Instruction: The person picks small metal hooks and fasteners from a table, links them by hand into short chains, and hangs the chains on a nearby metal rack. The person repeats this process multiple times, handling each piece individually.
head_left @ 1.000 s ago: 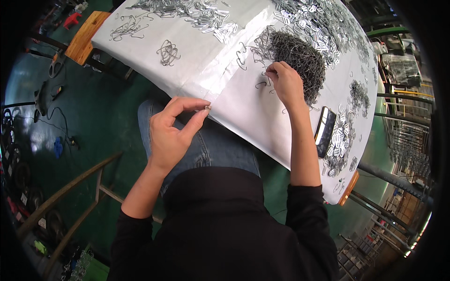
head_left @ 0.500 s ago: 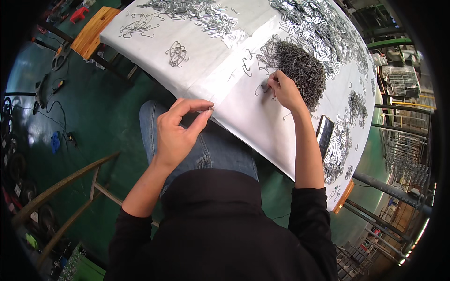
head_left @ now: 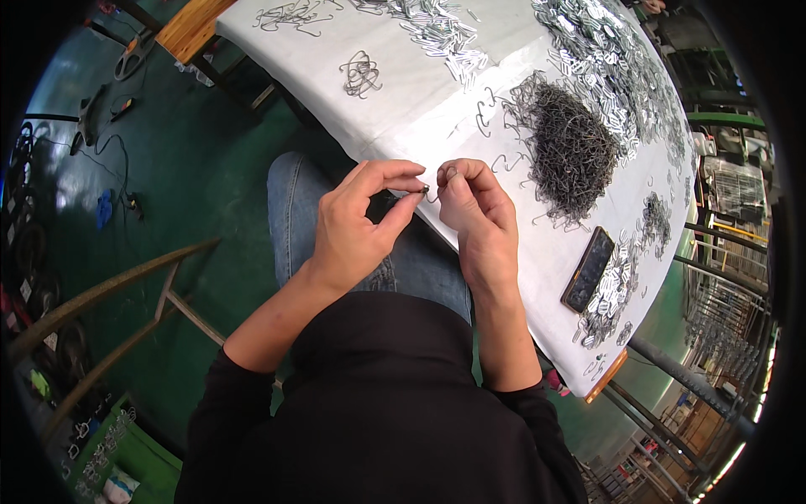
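Mid-frame, the left hand pinches a small dark piece and the right hand a thin wire hook, while a hook pile covers part of the tabletop, upper right.

The person wears a plain, matte black top, with a wide, rounded band or fold across it; which one is unclear. Its left sleeve and right sleeve end along the forearms, and the left hand and right hand are bare. The blue denim jeans show a lengthwise seam and paler, creased patches.
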Action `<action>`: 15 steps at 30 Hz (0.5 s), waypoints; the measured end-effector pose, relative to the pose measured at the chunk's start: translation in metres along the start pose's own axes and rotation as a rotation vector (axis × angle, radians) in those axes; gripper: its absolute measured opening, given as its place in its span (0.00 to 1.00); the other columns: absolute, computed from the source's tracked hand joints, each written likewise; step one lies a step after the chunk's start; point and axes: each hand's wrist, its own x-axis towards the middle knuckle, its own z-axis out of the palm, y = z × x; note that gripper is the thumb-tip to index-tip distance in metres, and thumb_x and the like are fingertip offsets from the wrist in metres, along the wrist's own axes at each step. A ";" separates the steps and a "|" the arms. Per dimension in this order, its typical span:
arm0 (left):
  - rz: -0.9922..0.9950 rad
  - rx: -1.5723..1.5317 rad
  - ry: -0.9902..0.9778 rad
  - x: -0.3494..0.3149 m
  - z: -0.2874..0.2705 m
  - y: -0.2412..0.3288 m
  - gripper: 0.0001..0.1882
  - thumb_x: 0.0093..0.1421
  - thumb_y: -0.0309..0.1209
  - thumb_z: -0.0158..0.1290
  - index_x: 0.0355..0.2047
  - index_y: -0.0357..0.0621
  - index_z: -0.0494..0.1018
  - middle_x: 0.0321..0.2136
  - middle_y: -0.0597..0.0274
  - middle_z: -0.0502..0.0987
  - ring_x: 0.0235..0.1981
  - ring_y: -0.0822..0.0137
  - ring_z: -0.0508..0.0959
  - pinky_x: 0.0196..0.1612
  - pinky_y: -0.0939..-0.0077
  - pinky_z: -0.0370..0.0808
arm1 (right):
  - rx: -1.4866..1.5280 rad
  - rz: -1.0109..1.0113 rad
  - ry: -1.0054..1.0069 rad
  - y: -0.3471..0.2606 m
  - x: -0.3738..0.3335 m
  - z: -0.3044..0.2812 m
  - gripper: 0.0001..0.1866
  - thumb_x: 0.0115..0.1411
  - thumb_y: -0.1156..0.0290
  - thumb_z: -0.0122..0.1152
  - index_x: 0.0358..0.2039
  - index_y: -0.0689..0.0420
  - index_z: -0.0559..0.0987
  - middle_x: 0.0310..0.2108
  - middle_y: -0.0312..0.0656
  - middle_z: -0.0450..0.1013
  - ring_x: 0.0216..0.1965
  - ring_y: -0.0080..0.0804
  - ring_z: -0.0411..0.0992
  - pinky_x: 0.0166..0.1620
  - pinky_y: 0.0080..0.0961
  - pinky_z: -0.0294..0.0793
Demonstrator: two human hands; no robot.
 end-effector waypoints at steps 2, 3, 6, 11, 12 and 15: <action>-0.011 0.011 0.012 -0.001 0.000 0.002 0.14 0.51 0.20 0.59 0.40 0.40 0.74 0.32 0.59 0.80 0.36 0.67 0.82 0.39 0.76 0.75 | -0.003 -0.042 0.036 0.003 0.001 0.005 0.07 0.65 0.68 0.55 0.39 0.56 0.72 0.34 0.29 0.68 0.31 0.12 0.61 0.33 0.11 0.60; -0.016 0.018 0.017 -0.001 0.001 0.002 0.14 0.51 0.20 0.59 0.40 0.40 0.74 0.33 0.59 0.80 0.36 0.66 0.82 0.39 0.76 0.75 | -0.004 -0.064 0.052 0.006 0.002 0.006 0.06 0.65 0.69 0.55 0.39 0.56 0.72 0.34 0.30 0.68 0.31 0.12 0.61 0.34 0.12 0.61; -0.015 0.000 0.035 -0.002 0.003 0.000 0.13 0.52 0.20 0.59 0.40 0.40 0.75 0.33 0.58 0.80 0.36 0.66 0.82 0.39 0.75 0.75 | -0.051 -0.260 0.059 0.016 0.004 0.012 0.04 0.65 0.73 0.52 0.38 0.58 0.70 0.35 0.33 0.65 0.34 0.16 0.61 0.37 0.14 0.63; 0.142 0.141 0.128 0.028 -0.001 -0.029 0.08 0.57 0.21 0.55 0.39 0.37 0.76 0.33 0.57 0.81 0.33 0.68 0.80 0.37 0.79 0.74 | -0.231 -0.503 0.045 0.025 0.000 0.011 0.03 0.64 0.80 0.49 0.37 0.60 0.67 0.37 0.38 0.62 0.37 0.23 0.62 0.42 0.18 0.64; 0.191 0.197 0.132 0.044 0.002 -0.040 0.07 0.57 0.22 0.55 0.37 0.38 0.77 0.33 0.57 0.80 0.33 0.65 0.80 0.37 0.77 0.74 | -0.294 -0.536 0.043 0.025 0.001 0.009 0.02 0.63 0.80 0.49 0.36 0.61 0.68 0.37 0.39 0.63 0.37 0.25 0.63 0.42 0.19 0.65; 0.292 0.316 0.079 0.106 0.020 -0.074 0.06 0.56 0.25 0.55 0.34 0.40 0.79 0.31 0.59 0.79 0.34 0.60 0.77 0.40 0.69 0.72 | -0.342 -0.537 0.042 0.027 0.000 0.005 0.02 0.63 0.80 0.49 0.35 0.60 0.68 0.37 0.40 0.63 0.36 0.26 0.63 0.42 0.20 0.65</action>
